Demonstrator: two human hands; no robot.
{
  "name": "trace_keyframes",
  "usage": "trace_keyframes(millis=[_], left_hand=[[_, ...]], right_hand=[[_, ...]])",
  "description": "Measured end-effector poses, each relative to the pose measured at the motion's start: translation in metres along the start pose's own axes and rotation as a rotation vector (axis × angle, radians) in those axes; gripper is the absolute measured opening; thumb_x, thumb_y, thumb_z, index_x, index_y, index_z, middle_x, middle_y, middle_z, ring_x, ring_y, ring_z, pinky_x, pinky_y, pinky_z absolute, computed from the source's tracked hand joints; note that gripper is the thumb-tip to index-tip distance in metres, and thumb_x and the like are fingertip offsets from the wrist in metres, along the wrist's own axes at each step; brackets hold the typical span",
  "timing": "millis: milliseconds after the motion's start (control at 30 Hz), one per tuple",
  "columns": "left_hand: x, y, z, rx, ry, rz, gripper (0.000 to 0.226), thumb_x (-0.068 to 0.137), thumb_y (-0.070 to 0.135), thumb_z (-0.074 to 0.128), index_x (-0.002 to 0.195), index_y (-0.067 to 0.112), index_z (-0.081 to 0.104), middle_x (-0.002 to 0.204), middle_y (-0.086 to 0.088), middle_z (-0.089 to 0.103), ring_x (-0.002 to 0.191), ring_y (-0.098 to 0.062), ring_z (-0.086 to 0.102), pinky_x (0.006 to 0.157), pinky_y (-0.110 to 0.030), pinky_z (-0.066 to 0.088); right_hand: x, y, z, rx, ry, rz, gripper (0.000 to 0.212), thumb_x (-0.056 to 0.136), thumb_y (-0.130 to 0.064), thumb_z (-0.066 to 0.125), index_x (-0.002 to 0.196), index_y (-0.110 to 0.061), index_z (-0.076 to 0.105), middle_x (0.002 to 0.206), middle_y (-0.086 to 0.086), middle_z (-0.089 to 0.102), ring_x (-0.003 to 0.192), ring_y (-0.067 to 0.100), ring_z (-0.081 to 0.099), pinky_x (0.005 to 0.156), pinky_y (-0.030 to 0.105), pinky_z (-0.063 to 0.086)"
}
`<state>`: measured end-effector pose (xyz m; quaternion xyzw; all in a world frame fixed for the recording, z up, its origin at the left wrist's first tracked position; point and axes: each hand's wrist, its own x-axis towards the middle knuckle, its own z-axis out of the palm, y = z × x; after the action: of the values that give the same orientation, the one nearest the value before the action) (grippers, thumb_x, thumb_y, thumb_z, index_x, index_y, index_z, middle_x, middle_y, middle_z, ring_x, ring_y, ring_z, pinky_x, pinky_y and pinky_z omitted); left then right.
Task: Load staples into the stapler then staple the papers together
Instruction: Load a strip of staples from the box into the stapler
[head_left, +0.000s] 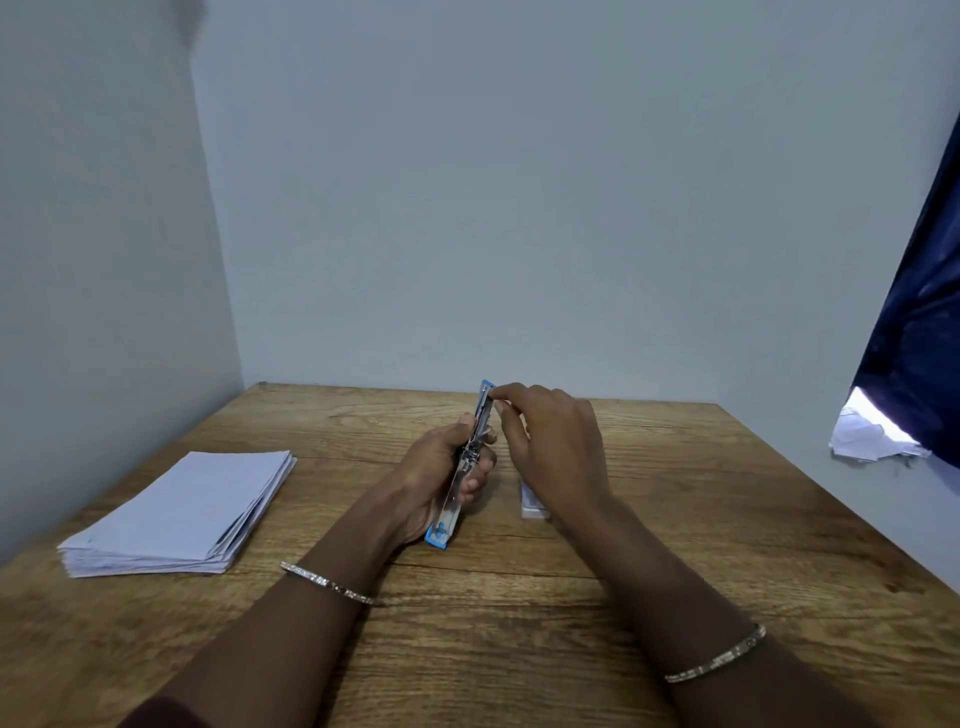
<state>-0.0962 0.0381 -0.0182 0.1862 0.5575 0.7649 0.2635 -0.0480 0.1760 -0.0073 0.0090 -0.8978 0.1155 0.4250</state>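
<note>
Stapler (470, 457), opened flat at table (701, 519) centre, sits in the left hand (434, 470), fingers curled round it; right hand (553, 441) pinches its twelve-o'clock end. Probably light, rigid, slick metal: grip mid-body.

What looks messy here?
The papers on the left of the table are fanned, edges not lined up. What look like crumpled white scraps poke out under the blue curtain on the right.

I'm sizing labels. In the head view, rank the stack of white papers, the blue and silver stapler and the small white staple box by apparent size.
1. Stack of white papers
2. Blue and silver stapler
3. Small white staple box, partly hidden behind the right hand, yet clearly smallest
</note>
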Motion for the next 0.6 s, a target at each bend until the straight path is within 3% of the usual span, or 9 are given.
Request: trace_keyframes(millis=[200,400,600], left_hand=[[0.003,-0.001,-0.004,-0.014,-0.014,-0.027,0.033,0.107,0.034,0.037,0.092,0.009,0.053,0.054,-0.002,0.052,0.03,-0.008,0.036,0.03,-0.016,0.03],[0.005,-0.002,-0.005,-0.024,-0.036,-0.046,0.031,0.107,0.031,0.037,0.09,0.01,0.052,0.052,-0.003,0.052,0.028,-0.007,0.034,0.029,-0.015,0.029],[0.005,-0.002,-0.006,-0.023,-0.042,-0.048,0.03,0.107,0.029,0.035,0.09,0.009,0.05,0.051,-0.003,0.051,0.027,-0.007,0.032,0.029,-0.015,0.028]], right_hand=[[0.005,0.009,-0.007,-0.186,0.037,-0.15,0.018,0.1,-0.023,0.058,0.112,-0.022,0.073,0.074,-0.001,0.071,0.07,0.026,0.065,0.07,0.039,0.046],[0.008,0.014,-0.011,-0.281,-0.013,-0.231,0.018,0.097,-0.019,0.062,0.112,-0.022,0.072,0.079,-0.002,0.074,0.073,0.024,0.065,0.073,0.038,0.044],[0.005,0.011,-0.01,-0.225,-0.064,-0.247,0.021,0.095,-0.011,0.063,0.111,-0.023,0.068,0.073,-0.003,0.07,0.069,0.024,0.062,0.072,0.038,0.046]])
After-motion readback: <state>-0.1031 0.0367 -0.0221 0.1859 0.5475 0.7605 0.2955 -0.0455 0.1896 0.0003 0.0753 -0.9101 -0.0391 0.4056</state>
